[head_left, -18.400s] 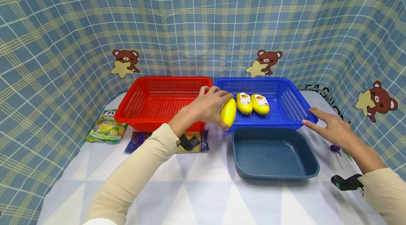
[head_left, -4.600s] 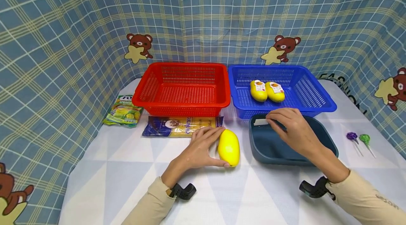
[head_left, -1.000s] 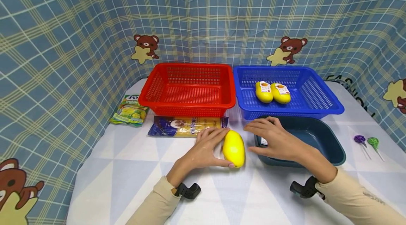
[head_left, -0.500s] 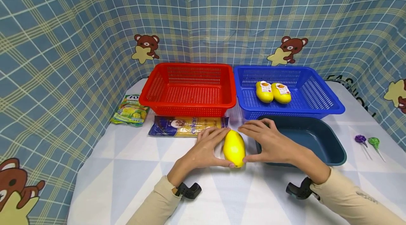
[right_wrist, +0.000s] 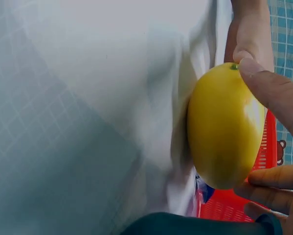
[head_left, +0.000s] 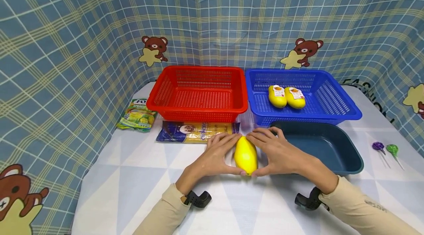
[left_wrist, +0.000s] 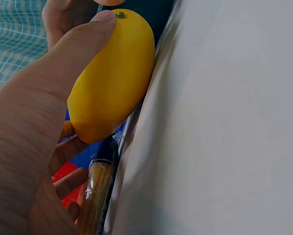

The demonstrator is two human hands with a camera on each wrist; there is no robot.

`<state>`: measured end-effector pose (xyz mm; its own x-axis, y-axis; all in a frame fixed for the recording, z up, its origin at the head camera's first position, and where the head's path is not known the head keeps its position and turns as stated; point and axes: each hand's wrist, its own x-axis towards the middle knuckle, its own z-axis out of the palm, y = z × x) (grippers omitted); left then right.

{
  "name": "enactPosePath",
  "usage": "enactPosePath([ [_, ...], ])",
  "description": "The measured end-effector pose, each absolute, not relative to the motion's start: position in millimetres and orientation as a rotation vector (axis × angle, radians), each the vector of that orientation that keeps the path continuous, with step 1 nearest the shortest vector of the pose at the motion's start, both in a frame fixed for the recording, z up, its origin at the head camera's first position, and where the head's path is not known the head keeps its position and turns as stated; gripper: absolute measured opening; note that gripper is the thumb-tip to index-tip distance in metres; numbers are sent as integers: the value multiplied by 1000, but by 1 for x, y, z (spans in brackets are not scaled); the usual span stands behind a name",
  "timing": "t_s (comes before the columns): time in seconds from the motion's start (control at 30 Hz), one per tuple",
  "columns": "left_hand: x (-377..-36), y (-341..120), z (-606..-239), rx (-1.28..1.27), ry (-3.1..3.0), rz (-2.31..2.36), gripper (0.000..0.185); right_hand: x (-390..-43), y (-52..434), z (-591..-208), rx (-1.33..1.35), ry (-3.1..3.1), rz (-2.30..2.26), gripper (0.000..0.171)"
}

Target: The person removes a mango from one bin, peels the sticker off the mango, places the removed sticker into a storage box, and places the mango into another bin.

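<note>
A smooth yellow mango [head_left: 246, 155] lies on the table between both hands, no label on its visible side. My left hand [head_left: 212, 159] holds it from the left, thumb at the near end, fingertips at the far end. From the right, my right hand [head_left: 278, 152] grips the same two ends. The left wrist view shows the left thumb beside the mango's [left_wrist: 114, 73] green stem spot; in the right wrist view the right thumb presses near that end of the mango [right_wrist: 227, 129]. Two labelled mangoes [head_left: 277, 97] lie in the blue basket [head_left: 331, 98].
A dark blue-grey tray [head_left: 354, 161] stands right of the mango, partly behind the right hand. Behind the left hand lies a spaghetti pack [head_left: 188, 132], before the red basket [head_left: 198, 109]. A green food packet [head_left: 137, 115] is left; purple [head_left: 378, 146] and green [head_left: 392, 149] lollipops lie right.
Earlier, the left hand held the mango up by the blue basket, then set it down. The right hand put a white label in the tray, then moved left onto the mango.
</note>
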<state>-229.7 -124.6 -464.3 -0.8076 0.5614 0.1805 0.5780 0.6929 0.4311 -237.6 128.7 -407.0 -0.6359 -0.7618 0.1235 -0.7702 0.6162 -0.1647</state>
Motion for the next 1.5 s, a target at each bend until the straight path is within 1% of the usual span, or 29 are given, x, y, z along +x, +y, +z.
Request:
enactPosePath([
  [0.33, -231, -125, -466, -955, -2883, -745, 111, -238, 122, -411, 1336, -2774, 224, 111],
  [0.63, -230, -127, -466, -947, -2877, -752, 111, -237, 117, -417, 1331, -2709, 190, 105],
  [0.93, -230, -127, -464, -965, -2892, -748, 113, -237, 117, -420, 1324, -2695, 221, 105],
  [1.07, -233, -129, -458, -924, -2841, -821, 104, -237, 117, -418, 1321, -2707, 230, 107],
  [1.2, -237, -137, -447, -768, -2732, -998, 85, -237, 118, -417, 1310, -2733, 251, 108],
  [1.3, -241, -149, -439, -655, -2633, -1106, 76, -237, 119, -418, 1296, -2751, 259, 109],
  [1.5, -251, -176, -433, -554, -2489, -1220, 69, -237, 118, -419, 1287, -2757, 284, 111],
])
